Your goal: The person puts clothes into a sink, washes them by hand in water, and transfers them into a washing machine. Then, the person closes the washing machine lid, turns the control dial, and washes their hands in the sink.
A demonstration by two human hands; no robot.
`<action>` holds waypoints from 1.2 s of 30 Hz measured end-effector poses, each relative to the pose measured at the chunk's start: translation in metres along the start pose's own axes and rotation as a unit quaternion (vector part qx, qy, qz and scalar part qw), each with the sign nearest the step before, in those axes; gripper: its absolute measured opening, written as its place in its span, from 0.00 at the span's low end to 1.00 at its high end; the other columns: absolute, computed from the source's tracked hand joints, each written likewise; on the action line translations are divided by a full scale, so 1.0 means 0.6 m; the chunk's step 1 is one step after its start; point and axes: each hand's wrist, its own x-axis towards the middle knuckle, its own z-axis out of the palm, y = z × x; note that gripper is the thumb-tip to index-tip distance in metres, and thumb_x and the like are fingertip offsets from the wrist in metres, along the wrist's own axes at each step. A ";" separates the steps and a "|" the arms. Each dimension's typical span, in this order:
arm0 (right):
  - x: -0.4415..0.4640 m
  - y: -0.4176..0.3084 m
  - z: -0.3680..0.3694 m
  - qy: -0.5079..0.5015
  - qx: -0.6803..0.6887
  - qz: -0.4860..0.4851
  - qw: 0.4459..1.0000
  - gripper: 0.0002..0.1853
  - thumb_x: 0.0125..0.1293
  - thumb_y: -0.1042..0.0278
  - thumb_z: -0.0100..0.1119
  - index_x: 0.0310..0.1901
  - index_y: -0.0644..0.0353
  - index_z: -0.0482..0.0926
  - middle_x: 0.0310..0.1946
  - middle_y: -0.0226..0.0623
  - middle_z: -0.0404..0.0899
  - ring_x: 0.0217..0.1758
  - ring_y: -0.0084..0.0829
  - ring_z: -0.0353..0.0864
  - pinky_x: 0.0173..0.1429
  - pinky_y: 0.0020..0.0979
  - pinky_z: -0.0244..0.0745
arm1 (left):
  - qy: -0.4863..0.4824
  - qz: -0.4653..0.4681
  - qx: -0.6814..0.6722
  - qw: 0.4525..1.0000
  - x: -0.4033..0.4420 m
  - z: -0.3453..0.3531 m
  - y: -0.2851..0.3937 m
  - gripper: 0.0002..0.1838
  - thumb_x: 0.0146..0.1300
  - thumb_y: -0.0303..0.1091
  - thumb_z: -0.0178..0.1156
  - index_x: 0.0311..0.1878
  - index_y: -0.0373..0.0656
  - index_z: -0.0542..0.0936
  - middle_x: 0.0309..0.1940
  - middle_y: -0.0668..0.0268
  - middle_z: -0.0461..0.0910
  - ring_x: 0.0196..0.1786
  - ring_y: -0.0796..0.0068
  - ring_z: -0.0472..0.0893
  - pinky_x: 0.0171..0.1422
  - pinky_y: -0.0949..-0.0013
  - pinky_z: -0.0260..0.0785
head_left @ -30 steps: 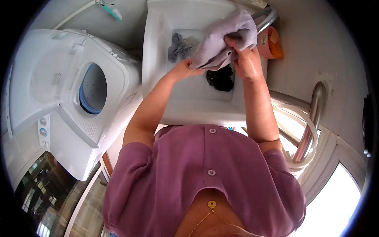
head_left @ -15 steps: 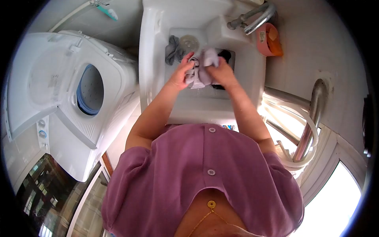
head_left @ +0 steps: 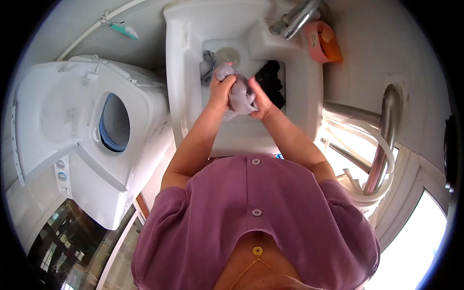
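A wet, light purple cloth [head_left: 240, 96] is bunched between my two hands over the white sink [head_left: 246, 137]. My left hand [head_left: 221, 93] is wrapped round its left part. At its lower right side, my right hand [head_left: 262, 100] grips the cloth with the thumb raised. A black cloth [head_left: 270, 83] lies in the basin to the right of my hands. Behind my left hand, a grey cloth [head_left: 208, 65] rests at the basin's left wall, beside the round drain [head_left: 227, 55].
A metal faucet [head_left: 300, 20] reaches over the sink's back right corner, next to a pink holder [head_left: 316, 42]. On the left stands a washing machine [head_left: 140, 104] with its lid raised. A metal rail [head_left: 355, 113] and pale hose [head_left: 386, 159] are at the right.
The purple cloth, earlier held up and spread near the faucet, has come down into the basin and is now bunched. Both hands have closed round it. The view has shifted slightly.
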 end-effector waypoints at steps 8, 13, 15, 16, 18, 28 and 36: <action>-0.011 0.040 0.037 0.036 -0.064 0.019 0.997 0.49 0.52 0.44 0.71 0.69 0.52 0.53 0.61 0.39 0.65 0.63 0.38 0.67 0.63 0.44 0.68 | 0.032 0.148 0.386 0.910 0.030 -0.043 -0.030 0.32 0.47 0.32 0.63 0.60 0.43 0.70 0.45 0.59 0.79 0.46 0.65 0.78 0.52 0.66 0.71; -0.018 0.050 0.060 0.087 -0.089 -0.019 0.992 0.48 0.53 0.54 0.72 0.70 0.51 0.50 0.61 0.37 0.64 0.63 0.37 0.67 0.61 0.46 0.68 | -0.007 0.177 0.406 0.896 0.041 -0.042 -0.019 0.39 0.47 0.33 0.64 0.66 0.51 0.65 0.46 0.56 0.78 0.46 0.62 0.79 0.52 0.65 0.71; -0.016 0.052 0.075 0.111 -0.109 -0.032 0.987 0.43 0.54 0.60 0.71 0.67 0.50 0.55 0.58 0.34 0.67 0.59 0.33 0.69 0.56 0.41 0.71 | -0.040 0.183 0.430 0.883 0.053 -0.057 -0.015 0.40 0.49 0.36 0.66 0.68 0.52 0.63 0.49 0.57 0.77 0.47 0.62 0.79 0.52 0.65 0.71; -0.019 0.051 0.083 0.112 -0.106 -0.033 0.987 0.43 0.54 0.60 0.71 0.67 0.50 0.55 0.58 0.34 0.67 0.59 0.33 0.69 0.56 0.41 0.71 | -0.071 0.190 0.451 0.869 0.057 -0.065 -0.011 0.41 0.50 0.38 0.67 0.69 0.53 0.61 0.53 0.58 0.76 0.47 0.63 0.80 0.52 0.65 0.71; -0.025 0.045 0.095 0.084 -0.145 -0.012 0.986 0.37 0.52 0.63 0.72 0.62 0.54 0.62 0.52 0.34 0.71 0.54 0.30 0.73 0.49 0.36 0.73 | -0.127 0.073 0.344 0.928 0.051 -0.066 0.016 0.42 0.53 0.41 0.67 0.71 0.54 0.60 0.57 0.58 0.73 0.54 0.60 0.76 0.55 0.62 0.71; -0.043 0.027 0.116 -0.025 -0.055 0.101 0.993 0.23 0.53 0.63 0.71 0.50 0.54 0.74 0.37 0.29 0.76 0.39 0.25 0.77 0.36 0.30 0.73 | -0.260 -0.123 -0.082 0.954 0.016 -0.048 0.097 0.29 0.56 0.44 0.66 0.59 0.51 0.70 0.55 0.51 0.73 0.57 0.46 0.74 0.55 0.48 0.72; -0.020 0.044 0.083 0.026 -0.369 -0.053 0.927 0.22 0.48 0.66 0.69 0.46 0.59 0.76 0.40 0.37 0.79 0.44 0.33 0.79 0.47 0.36 0.74 | -0.276 0.060 0.613 0.738 -0.010 0.060 0.112 0.16 0.51 0.36 0.62 0.44 0.42 0.77 0.35 0.59 0.80 0.39 0.64 0.80 0.44 0.64 0.71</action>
